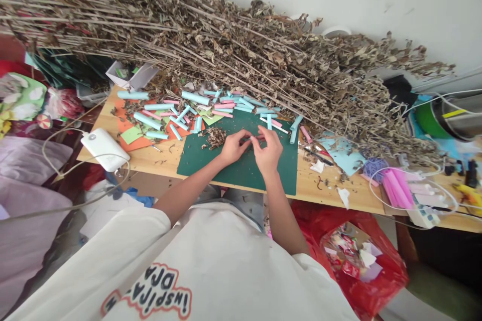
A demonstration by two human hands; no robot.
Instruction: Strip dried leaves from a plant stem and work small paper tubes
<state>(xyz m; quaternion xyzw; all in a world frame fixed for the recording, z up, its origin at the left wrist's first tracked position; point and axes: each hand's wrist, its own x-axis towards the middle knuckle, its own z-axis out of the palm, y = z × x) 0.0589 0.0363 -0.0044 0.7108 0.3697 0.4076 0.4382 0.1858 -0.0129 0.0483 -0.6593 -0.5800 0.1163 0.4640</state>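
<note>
Over the dark green mat (pixel 241 170), my left hand (pixel 235 147) and my right hand (pixel 268 149) meet at the fingertips. Both hands have their fingers bent and pinched together; whatever lies between them is too small to make out. Beside my left hand sits a small heap of dried leaves (pixel 216 137) on the mat. Rolled paper tubes, light blue (pixel 146 120) and pink (pixel 306 134), lie scattered behind the hands and toward both sides of the mat.
A big pile of dried stalks (pixel 241 45) spans the back of the wooden table (pixel 165 160). At the left lies a white power bank (pixel 105 150) with a cable. Pink paper (pixel 397 188) and a power strip (pixel 424 213) are at the right, above a red bag (pixel 376 266).
</note>
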